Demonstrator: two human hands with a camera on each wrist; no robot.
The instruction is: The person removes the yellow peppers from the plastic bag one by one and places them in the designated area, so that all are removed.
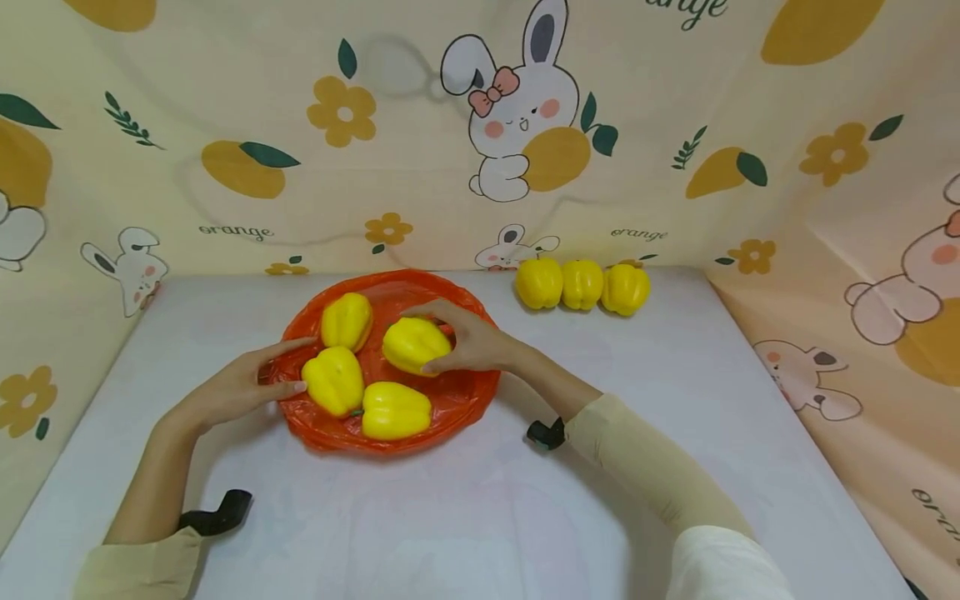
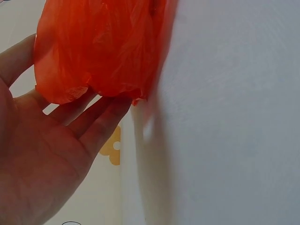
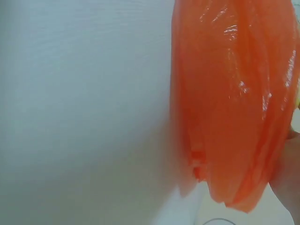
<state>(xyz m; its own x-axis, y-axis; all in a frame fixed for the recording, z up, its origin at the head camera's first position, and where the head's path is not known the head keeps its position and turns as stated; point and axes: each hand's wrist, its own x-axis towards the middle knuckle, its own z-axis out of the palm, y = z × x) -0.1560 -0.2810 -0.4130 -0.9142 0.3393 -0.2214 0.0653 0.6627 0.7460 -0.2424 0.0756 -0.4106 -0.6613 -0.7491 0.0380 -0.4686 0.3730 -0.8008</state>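
Observation:
A red plastic bag is spread wide on the table, its rim forming a round opening. Three yellow bell peppers lie inside it, toward the left and front. Over the bag's right half, my right hand grips another yellow bell pepper between thumb and fingers. My left hand touches the bag's left side, fingers and thumb spread apart near the rim. In the left wrist view, the fingertips of that hand go behind the red plastic. The right wrist view shows mostly the bag's outer side, with only a sliver of hand.
Three more yellow bell peppers stand in a row at the back of the white table, right of the bag. A printed cloth with rabbits and oranges hangs behind and along the sides.

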